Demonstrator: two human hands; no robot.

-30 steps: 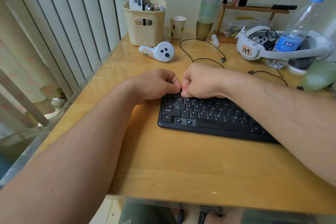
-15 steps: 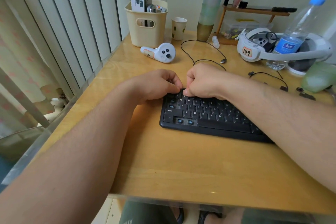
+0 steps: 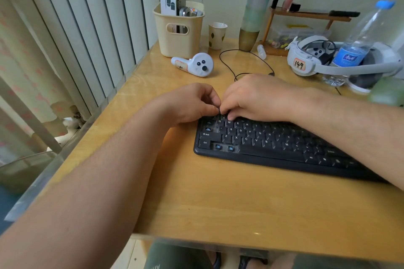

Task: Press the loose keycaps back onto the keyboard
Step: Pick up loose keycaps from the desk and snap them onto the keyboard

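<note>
Two hands meet over the top-left corner of our keyboard, and over the last second very little about that has changed. Starting with the largest thing, the pale yellow wooden worktop (image 3: 218,192) sits where it did, though our head has shifted a little and the whole scene slides slightly in the view. The flat black plastic keyboard (image 3: 273,148) lies across it in the same slanted place, its left end near the middle of the worktop and its right end under our right forearm.

Our left hand (image 3: 188,105) has its fingers curled in, thumb and forefinger drawn together at the keyboard's upper left edge; they appear to pinch something small and dark, probably a keycap, though we cannot tell for sure. Our right hand (image 3: 255,98) is likewise curled, and a second ago it was a tighter fist; now its fingertips (image 3: 230,117) reach down and press on the number row just above the Q and W keys.

We judge that one cap is being seated there and is nearly home.

Smallest of all, the uncovered blue switch stems (image 3: 224,147) beside the Ctrl key are as bare as before, and two more open sockets (image 3: 208,126) show at the left edge above Shift. So several caps are yet to go on, and where those loose caps lie we cannot see.
</note>
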